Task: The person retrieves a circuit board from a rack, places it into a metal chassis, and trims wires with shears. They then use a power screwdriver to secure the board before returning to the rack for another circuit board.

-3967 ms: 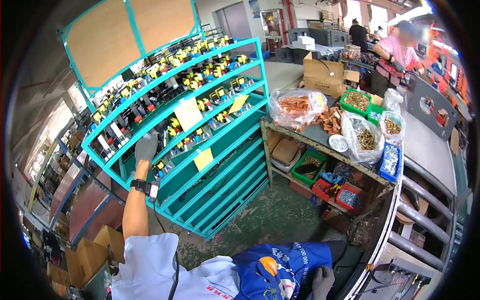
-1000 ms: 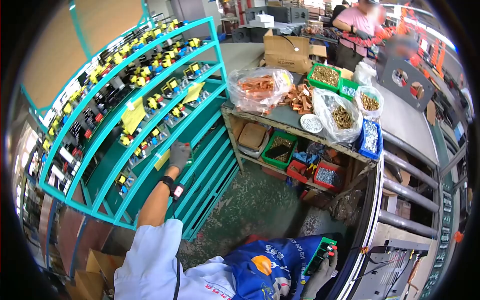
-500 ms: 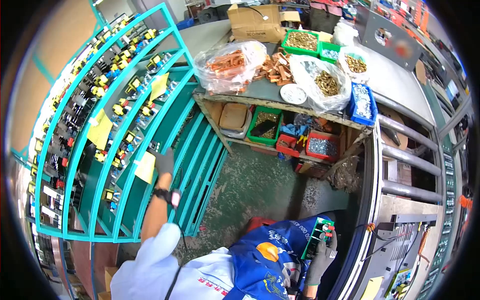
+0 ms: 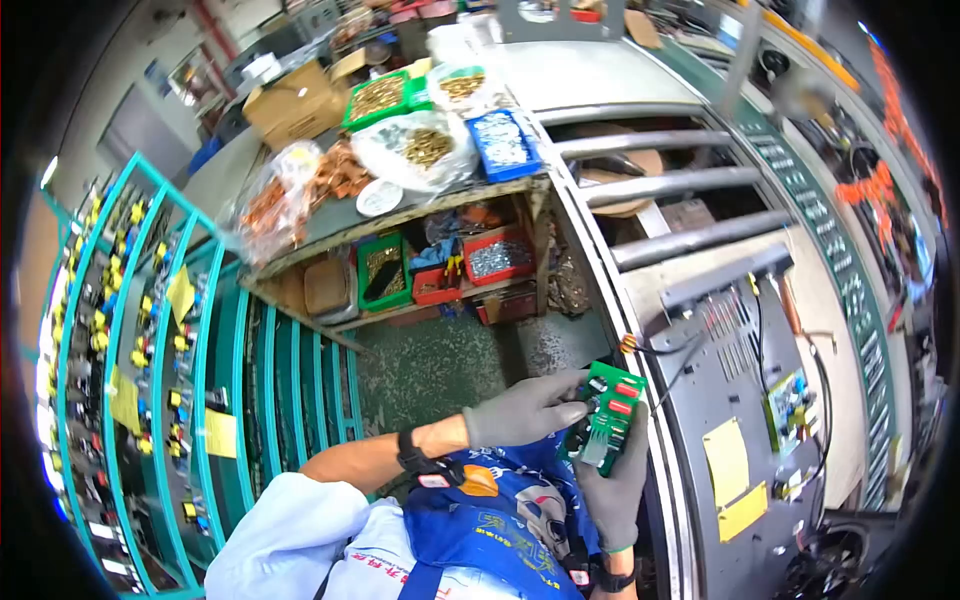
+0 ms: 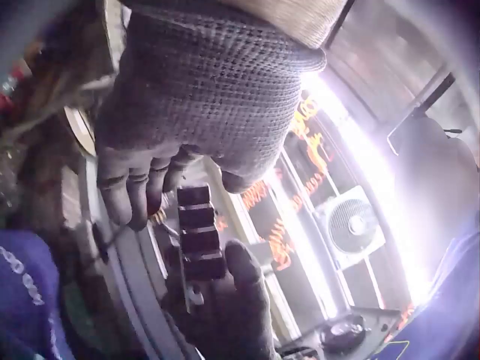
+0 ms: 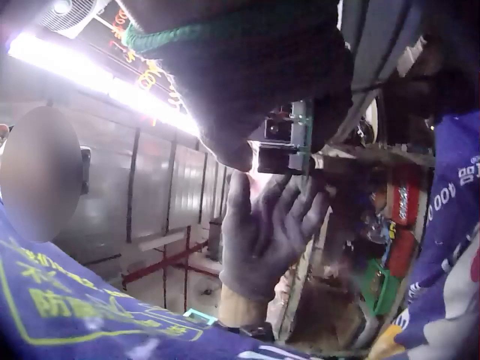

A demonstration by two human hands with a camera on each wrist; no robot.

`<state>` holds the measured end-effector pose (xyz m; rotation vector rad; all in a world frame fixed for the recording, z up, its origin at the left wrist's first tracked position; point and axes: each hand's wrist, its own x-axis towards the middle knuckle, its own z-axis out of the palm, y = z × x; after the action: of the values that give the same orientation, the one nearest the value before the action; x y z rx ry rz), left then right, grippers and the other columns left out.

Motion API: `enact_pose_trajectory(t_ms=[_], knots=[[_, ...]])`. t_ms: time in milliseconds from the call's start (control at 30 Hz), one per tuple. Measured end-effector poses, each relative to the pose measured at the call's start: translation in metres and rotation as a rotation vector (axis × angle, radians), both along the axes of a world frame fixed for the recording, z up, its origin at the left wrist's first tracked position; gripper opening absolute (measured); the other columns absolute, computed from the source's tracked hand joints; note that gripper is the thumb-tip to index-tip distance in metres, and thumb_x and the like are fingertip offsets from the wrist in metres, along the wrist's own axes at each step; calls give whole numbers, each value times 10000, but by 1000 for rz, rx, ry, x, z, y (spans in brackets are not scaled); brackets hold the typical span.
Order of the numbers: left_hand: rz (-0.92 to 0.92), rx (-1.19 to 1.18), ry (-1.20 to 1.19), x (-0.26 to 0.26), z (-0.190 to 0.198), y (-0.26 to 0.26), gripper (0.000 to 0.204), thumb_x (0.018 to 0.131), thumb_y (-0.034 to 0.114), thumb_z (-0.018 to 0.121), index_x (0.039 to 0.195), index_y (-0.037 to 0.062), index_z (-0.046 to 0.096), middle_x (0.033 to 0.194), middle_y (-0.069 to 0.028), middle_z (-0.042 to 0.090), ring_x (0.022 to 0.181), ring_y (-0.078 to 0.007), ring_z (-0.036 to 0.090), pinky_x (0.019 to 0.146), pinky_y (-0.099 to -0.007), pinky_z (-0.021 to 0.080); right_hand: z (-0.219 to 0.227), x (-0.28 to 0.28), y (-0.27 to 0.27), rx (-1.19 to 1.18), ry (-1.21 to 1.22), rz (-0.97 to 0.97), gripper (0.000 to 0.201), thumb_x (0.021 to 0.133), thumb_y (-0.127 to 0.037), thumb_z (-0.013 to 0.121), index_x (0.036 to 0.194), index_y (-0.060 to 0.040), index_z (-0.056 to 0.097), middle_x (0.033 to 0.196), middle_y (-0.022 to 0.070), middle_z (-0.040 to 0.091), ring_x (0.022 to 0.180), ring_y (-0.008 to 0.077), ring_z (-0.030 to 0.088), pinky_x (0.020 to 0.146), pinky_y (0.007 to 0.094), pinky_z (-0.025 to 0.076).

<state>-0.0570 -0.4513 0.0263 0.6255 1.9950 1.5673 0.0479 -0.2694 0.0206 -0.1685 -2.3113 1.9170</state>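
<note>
A green circuit board point(image 4: 612, 408) with red and black components and a silvery finned part is held in front of the apron. My gloved right hand point(image 4: 615, 490) grips it from below, its thumb along the side in the left wrist view. Reaching in from the left, my gloved left hand point(image 4: 525, 410) has its fingertips and thumb right at the board's left edge. Extended, separated fingers point(image 6: 307, 202) of the left hand show in the right wrist view, close to the board's black blocks. The left wrist view shows a row of black blocks point(image 5: 199, 241) between the hands.
Beside me lies a grey metal panel point(image 4: 740, 400) with wires and yellow notes point(image 4: 727, 460). Metal rollers point(image 4: 670, 190) lie beyond it. A bench point(image 4: 340, 225) with copper parts and fastener bins stands ahead. A teal rack point(image 4: 215, 330) of component assemblies is at left.
My left hand has left the teal rack and come across to the circuit board in my right hand. The right hand has raised the board, and the head view has swung right.
</note>
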Motion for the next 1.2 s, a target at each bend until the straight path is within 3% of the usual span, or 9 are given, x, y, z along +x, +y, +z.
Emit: enact_pose_trajectory(t_ms=[100,233,333,467,567,600,733,833,1200], knots=[[-11,73,-57,7,-6,46,567,1015,233,608,1505,-9,458,1080,-126,667,985,-176,618,893,-356,518,6,29,22,-342,-25,-61,1009,806,-19,712,1627,36,127,1416,182,534,1225,221,600,1015,349,503],[-132,16,-262,16,11,88,598,975,219,599,1515,1,465,1067,-47,658,941,-111,601,861,-299,518,3,72,62,-173,-128,-142,893,861,-68,723,1608,31,243,1201,173,681,1017,195,681,889,325,548],[-231,-25,-342,16,18,110,571,992,176,586,1515,-14,459,1271,-91,658,1130,-141,617,982,-310,500,5,90,84,-71,-90,-228,741,840,-76,736,1510,29,436,1203,183,676,994,257,690,880,359,564],[-379,-21,-404,12,11,142,581,994,187,587,1518,-27,456,1289,-88,643,1106,-121,597,961,-285,492,14,102,103,357,27,-461,689,771,-114,783,1402,3,535,1283,222,600,1097,386,632,923,422,543],[-519,-12,-431,13,17,173,574,1001,187,579,1521,-22,457,1283,-96,647,1110,-119,597,967,-286,491,33,115,106,581,40,-542,685,770,-180,796,1393,-19,561,1352,208,561,1197,381,567,1009,468,480],[-562,-41,-393,15,23,184,558,1011,191,574,1516,-20,464,1198,-70,664,1003,-88,601,882,-256,502,43,119,105,642,-16,-523,680,768,-246,807,1382,-53,588,1395,175,534,1245,360,521,1073,496,411],[-844,-145,-515,14,14,215,518,1032,195,567,1506,4,486,1030,2,638,762,-32,531,636,-206,456,60,129,105,747,-18,-457,607,762,-302,831,1310,-110,653,1349,94,573,1226,304,526,1082,510,395],[-1019,-241,-460,15,7,229,498,1049,222,541,1497,8,500,1049,-28,655,775,-46,553,663,-213,483,60,133,98,778,-28,-452,542,773,-309,830,1264,-130,686,1298,45,601,1197,286,540,1079,498,403],[-834,-171,-208,-14,48,222,557,978,197,600,1474,-30,491,1124,-116,669,958,-161,664,855,-312,542,37,98,103,610,243,-711,477,665,-71,836,1113,-82,674,1150,102,640,1075,309,600,965,432,475]])
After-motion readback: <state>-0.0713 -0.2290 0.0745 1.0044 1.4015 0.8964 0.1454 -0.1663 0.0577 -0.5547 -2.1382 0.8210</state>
